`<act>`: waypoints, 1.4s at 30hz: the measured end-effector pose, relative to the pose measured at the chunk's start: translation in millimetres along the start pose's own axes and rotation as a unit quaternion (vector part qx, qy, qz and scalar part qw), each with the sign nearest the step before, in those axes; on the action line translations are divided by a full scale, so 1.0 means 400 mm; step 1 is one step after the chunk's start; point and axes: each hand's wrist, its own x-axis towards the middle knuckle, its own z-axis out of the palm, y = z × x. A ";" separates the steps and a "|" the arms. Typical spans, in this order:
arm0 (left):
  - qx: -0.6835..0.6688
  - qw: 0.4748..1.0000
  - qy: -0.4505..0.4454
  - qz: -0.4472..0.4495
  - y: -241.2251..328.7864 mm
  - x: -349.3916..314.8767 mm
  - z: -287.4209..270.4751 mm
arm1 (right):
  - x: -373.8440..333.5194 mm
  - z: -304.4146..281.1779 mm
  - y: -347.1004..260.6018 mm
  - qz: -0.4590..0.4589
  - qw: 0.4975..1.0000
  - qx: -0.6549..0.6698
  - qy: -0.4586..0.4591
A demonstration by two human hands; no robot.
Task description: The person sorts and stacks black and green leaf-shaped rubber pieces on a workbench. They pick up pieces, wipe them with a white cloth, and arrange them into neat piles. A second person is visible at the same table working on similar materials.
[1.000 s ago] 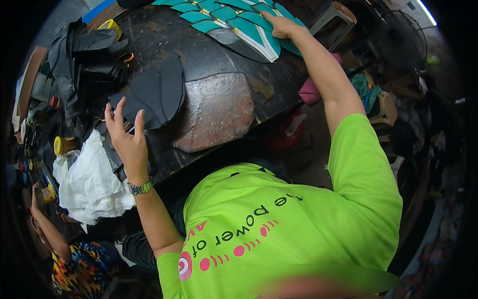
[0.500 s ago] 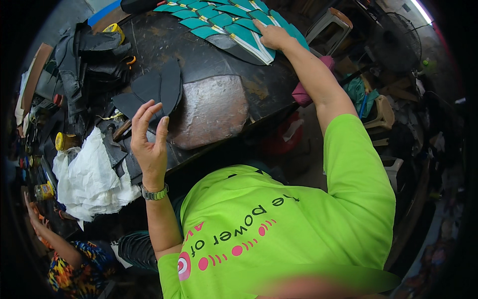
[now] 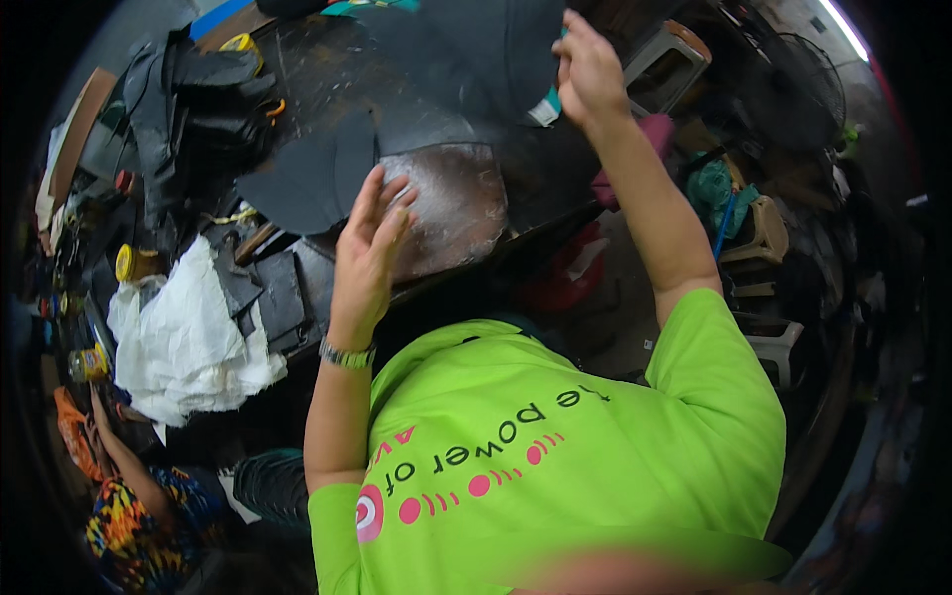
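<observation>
My right hand pinches the right edge of a dark, curved flat panel, raised over the far part of the table and smeared by motion. Bits of teal show along its edge, and it covers most of the teal pieces behind it. My left hand hovers with its fingers apart and nothing in them. It is in front of the near left edge of a worn brown slab. Beside the slab lies a black seamed panel, close to my left fingertips.
Crumpled white paper, black scraps and yellow-lidded jars crowd the left side. A co-worker's arm shows at lower left. To the right stand a plastic stool and a fan.
My right hand has lifted a panel off the teal pieces, and its dark side now shows. My left hand has moved right and slightly up, toward the brown slab.
</observation>
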 end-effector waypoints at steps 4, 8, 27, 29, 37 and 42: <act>-0.141 0.989 -0.014 -0.033 -0.024 0.018 0.008 | -0.210 0.088 0.005 0.157 0.977 0.130 -0.067; -0.128 0.991 0.000 -0.039 -0.025 0.008 -0.018 | -0.265 0.110 0.012 0.208 0.950 0.217 -0.079; -0.096 0.995 0.008 -0.040 -0.012 -0.024 -0.033 | -0.304 0.089 0.051 0.256 0.943 0.203 -0.070; -0.057 0.996 0.029 -0.057 -0.006 -0.026 -0.027 | -0.304 0.091 0.048 0.236 0.943 0.223 -0.070; 0.349 0.907 0.215 0.099 0.092 -0.059 -0.167 | -0.281 0.060 0.052 0.247 0.946 0.204 -0.049; 0.421 0.843 0.330 0.052 0.095 -0.001 -0.276 | -0.278 0.025 0.094 0.267 0.928 0.258 -0.032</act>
